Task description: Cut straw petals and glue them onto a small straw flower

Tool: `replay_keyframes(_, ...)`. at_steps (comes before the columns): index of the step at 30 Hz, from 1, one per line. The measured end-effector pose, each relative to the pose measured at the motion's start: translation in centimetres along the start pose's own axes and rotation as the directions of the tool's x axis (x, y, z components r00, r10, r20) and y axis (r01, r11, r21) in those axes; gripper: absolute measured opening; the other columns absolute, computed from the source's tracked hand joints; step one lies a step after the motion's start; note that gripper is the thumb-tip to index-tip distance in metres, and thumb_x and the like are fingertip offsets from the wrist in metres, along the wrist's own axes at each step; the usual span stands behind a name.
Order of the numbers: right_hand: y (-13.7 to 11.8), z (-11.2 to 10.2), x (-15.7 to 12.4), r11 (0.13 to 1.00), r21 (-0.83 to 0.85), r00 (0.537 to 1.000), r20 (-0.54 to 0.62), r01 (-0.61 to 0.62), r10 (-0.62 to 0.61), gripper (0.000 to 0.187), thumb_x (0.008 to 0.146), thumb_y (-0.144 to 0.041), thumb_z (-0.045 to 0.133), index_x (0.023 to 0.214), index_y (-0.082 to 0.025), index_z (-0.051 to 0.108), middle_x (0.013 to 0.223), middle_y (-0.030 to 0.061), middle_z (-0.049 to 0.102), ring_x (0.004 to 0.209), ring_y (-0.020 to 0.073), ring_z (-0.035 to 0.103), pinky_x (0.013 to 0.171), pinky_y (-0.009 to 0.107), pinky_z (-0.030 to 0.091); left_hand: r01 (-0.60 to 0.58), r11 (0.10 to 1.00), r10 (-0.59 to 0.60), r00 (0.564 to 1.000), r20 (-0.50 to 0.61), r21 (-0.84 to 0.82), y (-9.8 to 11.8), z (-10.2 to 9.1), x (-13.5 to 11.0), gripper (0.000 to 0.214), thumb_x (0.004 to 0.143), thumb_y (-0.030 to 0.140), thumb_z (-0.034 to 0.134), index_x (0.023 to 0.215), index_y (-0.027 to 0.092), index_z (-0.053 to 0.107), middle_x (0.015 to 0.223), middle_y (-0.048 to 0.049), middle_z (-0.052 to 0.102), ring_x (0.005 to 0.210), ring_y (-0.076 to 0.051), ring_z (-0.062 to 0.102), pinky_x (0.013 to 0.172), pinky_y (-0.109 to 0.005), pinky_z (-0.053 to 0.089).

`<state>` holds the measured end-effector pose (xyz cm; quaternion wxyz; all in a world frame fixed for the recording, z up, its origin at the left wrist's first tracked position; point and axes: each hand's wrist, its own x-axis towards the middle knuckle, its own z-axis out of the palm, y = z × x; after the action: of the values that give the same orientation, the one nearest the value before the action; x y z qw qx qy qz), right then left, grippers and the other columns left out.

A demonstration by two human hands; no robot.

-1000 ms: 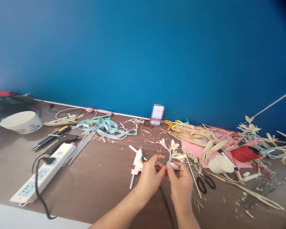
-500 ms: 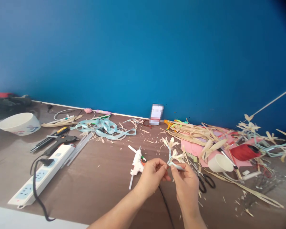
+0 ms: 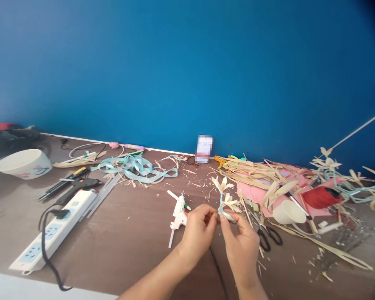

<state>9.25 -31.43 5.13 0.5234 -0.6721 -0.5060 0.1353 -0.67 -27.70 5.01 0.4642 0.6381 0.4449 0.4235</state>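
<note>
Head view: left hand [image 3: 197, 233] and right hand [image 3: 242, 241] hold a flower sprig [image 3: 224, 198], fingers [image 3: 206, 210] closed on its blue-ribbon stem. Pale straw petals fan upward, just above the brown table [image 3: 128, 233]. Behind is a blue wall [image 3: 187, 71]. Two glue guns lie there, a white gun [image 3: 178, 212] and a black gun [image 3: 78, 188], with one scissors [image 3: 267, 235], one power strip [image 3: 54, 229], one bowl [image 3: 23, 163] and one cup [image 3: 287, 212].

Straw-flower sprig [image 3: 224, 196], pale petals, blue-ribbon stem, upright, pinched between fingers [image 3: 220, 217]

No legible text or numbers — the small card [image 3: 204, 148] a blur
</note>
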Motion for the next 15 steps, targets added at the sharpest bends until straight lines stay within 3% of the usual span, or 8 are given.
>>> replay_keyframes(3, 0.0, -0.1, -0.1, 0.996, -0.042, 0.995, -0.047, 0.084, -0.086, 0.014, 0.074, -0.028, 0.057, 0.075, -0.017, 0.065, 0.076, 0.0067, 0.068, 0.072, 0.0199, 0.062, 0.067, 0.030, 0.048, -0.157, 0.967, 0.164, 0.986, -0.023, 0.200, -0.3, 0.0, -0.2, 0.016, 0.080, 0.015, 0.044, 0.069, 0.016, 0.056, 0.065, -0.0017, 0.052, 0.061, -0.012, 0.047, 0.056, -0.022, 0.035)
replay_keyframes(6, 0.1, -0.1, -0.4, 0.995, -0.025, 0.994, -0.049, 0.100, -0.101, 0.017, 0.075, -0.028, 0.056, 0.081, -0.016, 0.067, 0.081, 0.0083, 0.069, 0.075, 0.0206, 0.062, 0.068, 0.029, 0.048, -0.265, 0.921, 0.277, 0.961, -0.001, 0.286, -0.3, -0.1, -0.3, 0.019, 0.082, 0.014, 0.040, 0.074, 0.016, 0.057, 0.066, -0.0023, 0.050, 0.062, -0.012, 0.046, 0.057, -0.023, 0.035)
replay_keyframes(13, 0.0, 0.0, -1.0, 0.972, 0.159, 0.985, 0.014, -0.175, 0.175, 0.025, 0.073, -0.036, 0.058, 0.086, -0.017, 0.069, 0.084, 0.0072, 0.070, 0.078, 0.0234, 0.062, 0.066, 0.029, 0.048, -0.388, 0.807, 0.393, 0.916, 0.086, 0.444, -0.3, -0.4, -0.1, 0.023, 0.084, 0.014, 0.036, 0.085, 0.016, 0.058, 0.066, -0.0036, 0.052, 0.060, -0.014, 0.046, 0.055, -0.024, 0.035)
replay_keyframes(15, 0.0, 0.0, -1.2, 0.957, 0.198, 0.977, 0.017, -0.214, 0.215, 0.028, 0.074, -0.038, 0.057, 0.087, -0.016, 0.069, 0.077, 0.0064, 0.069, 0.071, 0.0218, 0.061, 0.060, 0.027, 0.047, -0.433, 0.764, 0.441, 0.892, 0.101, 0.478, -0.4, -0.6, 0.0, 0.022, 0.083, 0.013, 0.037, 0.085, 0.016, 0.059, 0.065, -0.0040, 0.053, 0.059, -0.014, 0.045, 0.054, -0.024, 0.035)
